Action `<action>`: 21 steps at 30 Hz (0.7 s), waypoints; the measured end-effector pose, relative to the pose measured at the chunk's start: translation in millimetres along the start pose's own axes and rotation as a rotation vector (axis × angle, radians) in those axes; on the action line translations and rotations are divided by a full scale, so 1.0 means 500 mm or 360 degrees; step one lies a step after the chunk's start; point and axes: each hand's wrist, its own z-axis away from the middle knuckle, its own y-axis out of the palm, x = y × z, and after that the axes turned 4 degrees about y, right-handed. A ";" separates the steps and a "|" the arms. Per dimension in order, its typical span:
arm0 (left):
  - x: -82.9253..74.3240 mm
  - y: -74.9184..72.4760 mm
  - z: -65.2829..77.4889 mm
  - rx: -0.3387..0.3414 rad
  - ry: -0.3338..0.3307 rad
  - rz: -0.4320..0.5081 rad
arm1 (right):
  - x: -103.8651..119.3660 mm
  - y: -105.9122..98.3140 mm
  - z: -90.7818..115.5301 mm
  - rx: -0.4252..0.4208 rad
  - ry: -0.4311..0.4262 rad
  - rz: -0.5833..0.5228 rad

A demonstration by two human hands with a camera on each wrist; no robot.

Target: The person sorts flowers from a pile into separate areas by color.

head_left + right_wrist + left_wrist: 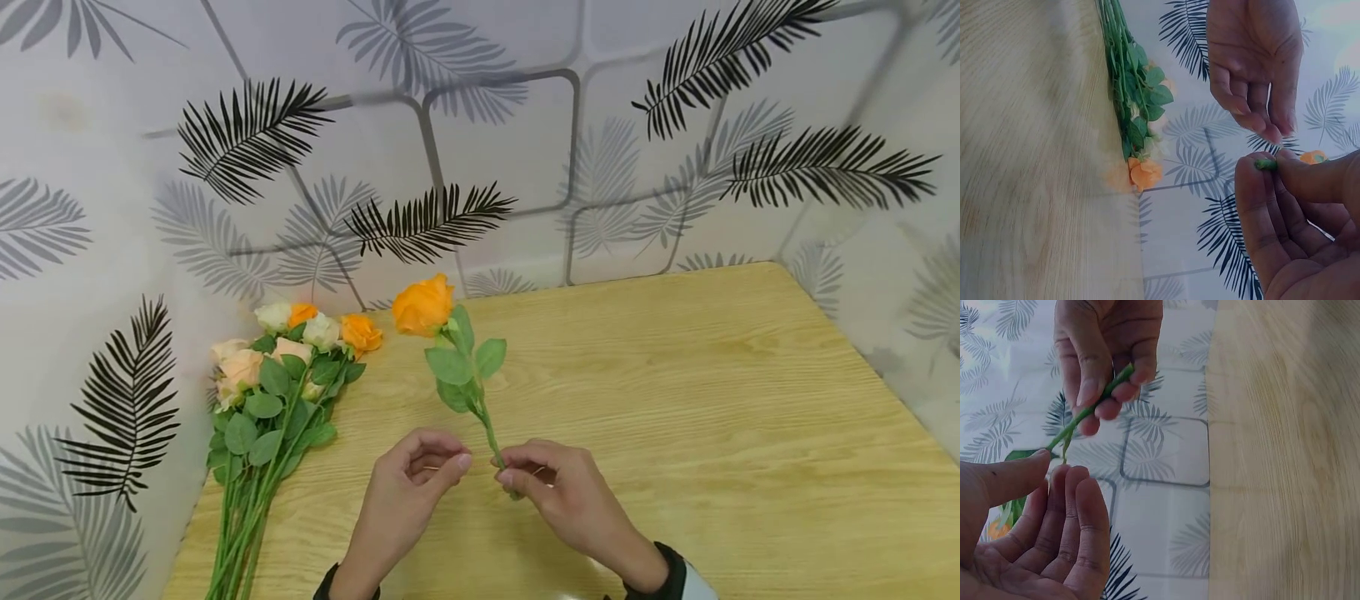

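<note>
the right hand (558, 492) pinches the orange rose (423, 307) by its lower stem (489, 429) over the table (690, 417); the left hand (408, 483) curves loosely, apparently empty. likely light (petals probably delicate), best held there.

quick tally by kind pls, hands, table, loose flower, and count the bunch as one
Hands: 2 (left hand, right hand)
Single orange flower: 1
Bunch of flowers: 1
Table: 1
Total: 5
</note>
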 end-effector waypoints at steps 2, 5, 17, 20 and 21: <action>0.001 -0.014 0.002 -0.0031 -0.0008 -0.0055 | -0.003 -0.001 0.001 -0.0022 0.0007 0.0004; 0.001 -0.045 0.001 -0.0085 -0.0020 -0.0172 | -0.008 -0.005 0.004 -0.0054 0.0054 0.0001; 0.020 -0.175 0.002 -0.0296 -0.0122 -0.0692 | -0.022 -0.040 0.011 -0.0225 0.0178 0.0032; 0.034 -0.212 0.000 -0.0299 -0.0170 -0.0859 | -0.023 -0.048 0.012 -0.0259 0.0209 0.0052; 0.038 -0.225 0.000 -0.0297 -0.0191 -0.0902 | -0.024 -0.051 0.013 -0.0269 0.0216 0.0059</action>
